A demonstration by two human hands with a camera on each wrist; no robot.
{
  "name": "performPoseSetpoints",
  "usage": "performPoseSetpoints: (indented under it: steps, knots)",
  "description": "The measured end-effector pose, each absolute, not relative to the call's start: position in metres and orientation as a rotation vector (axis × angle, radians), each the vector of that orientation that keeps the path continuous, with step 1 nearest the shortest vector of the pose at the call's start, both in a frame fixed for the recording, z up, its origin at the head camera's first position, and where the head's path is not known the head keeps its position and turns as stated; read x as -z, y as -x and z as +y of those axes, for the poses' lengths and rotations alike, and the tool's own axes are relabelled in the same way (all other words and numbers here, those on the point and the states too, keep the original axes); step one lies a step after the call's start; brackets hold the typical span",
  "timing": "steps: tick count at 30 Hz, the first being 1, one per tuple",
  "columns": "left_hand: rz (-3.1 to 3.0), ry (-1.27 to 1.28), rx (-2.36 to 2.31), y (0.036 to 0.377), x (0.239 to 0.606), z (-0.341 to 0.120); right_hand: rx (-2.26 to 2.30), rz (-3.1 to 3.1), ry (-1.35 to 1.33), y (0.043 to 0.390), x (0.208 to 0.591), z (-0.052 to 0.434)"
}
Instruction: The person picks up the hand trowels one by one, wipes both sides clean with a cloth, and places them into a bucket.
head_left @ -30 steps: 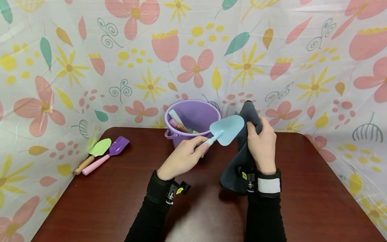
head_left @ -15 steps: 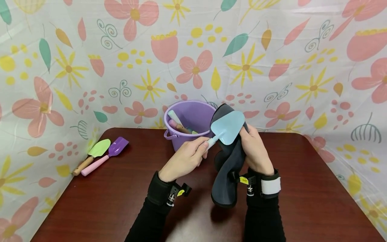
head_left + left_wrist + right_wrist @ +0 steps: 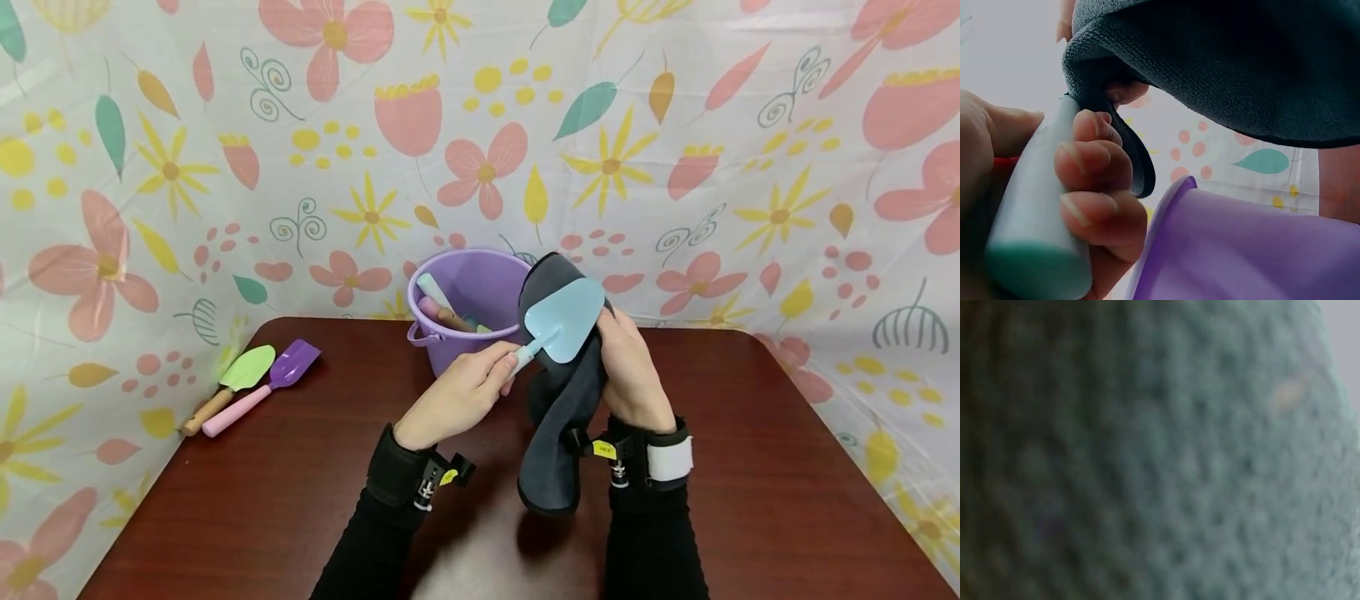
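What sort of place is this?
Probably an indoor tabletop arranged for filming, though I can't be certain: a flower-patterned sheet hangs behind a brown table, and a small device is strapped to each wrist.

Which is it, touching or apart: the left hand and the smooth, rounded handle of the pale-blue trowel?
Touching: the left wrist view plainly shows the left hand with fingers curled around the trowel handle.

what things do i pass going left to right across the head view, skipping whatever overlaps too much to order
green trowel → purple shovel → bucket → blue trowel → right hand
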State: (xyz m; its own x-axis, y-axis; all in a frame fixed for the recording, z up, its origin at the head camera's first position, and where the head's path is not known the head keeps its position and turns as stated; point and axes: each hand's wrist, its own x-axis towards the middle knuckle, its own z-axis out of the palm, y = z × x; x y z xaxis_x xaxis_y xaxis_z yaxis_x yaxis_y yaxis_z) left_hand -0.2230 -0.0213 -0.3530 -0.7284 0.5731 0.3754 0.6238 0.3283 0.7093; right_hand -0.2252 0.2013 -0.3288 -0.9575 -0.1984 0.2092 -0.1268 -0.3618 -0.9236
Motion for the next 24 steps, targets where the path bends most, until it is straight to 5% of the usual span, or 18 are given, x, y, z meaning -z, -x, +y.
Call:
performPoseSetpoints:
  steps: [24]
  knots:
    - [-2.622,1.141,1.356,0.227,0.354,-0.028,2.764,1.649,0.481,0.219,0.319,0.213]
